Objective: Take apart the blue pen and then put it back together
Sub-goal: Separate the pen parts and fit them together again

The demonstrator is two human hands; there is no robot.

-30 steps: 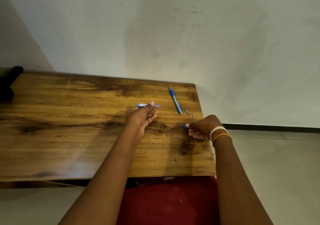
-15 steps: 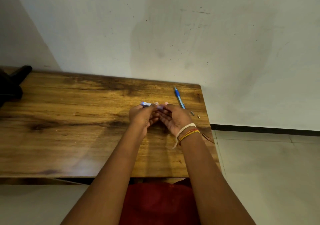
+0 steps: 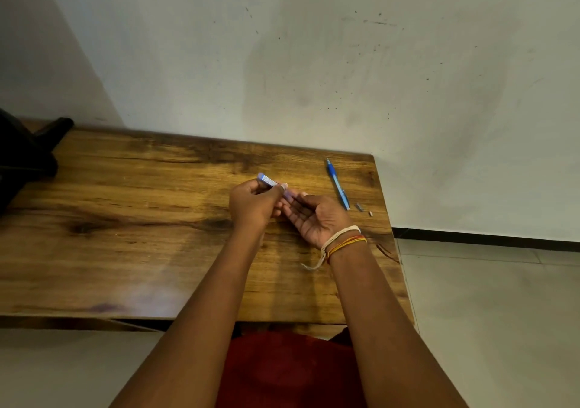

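Note:
My left hand [image 3: 254,206] is shut on a pale blue pen barrel [image 3: 266,180], held a little above the wooden table [image 3: 125,235] with its free end pointing up and left. My right hand [image 3: 317,219] lies palm up beside it, its fingertips pinched at the barrel's right end. The small blue piece it picked up is hidden between the fingers. A long blue pen part [image 3: 338,184] lies on the table to the right of my hands. Next to its near tip rest a small grey piece [image 3: 360,206] and a tiny pale piece [image 3: 371,213].
A black object [image 3: 25,156] sits at the table's far left corner. The table's right edge runs just past the small pieces, with tiled floor beyond. A white wall stands behind the table. String bracelets hang from my right wrist.
My right hand lifted a small blue piece from the table near the right edge and moved left to meet the barrel in my left hand. The barrel has tilted slightly.

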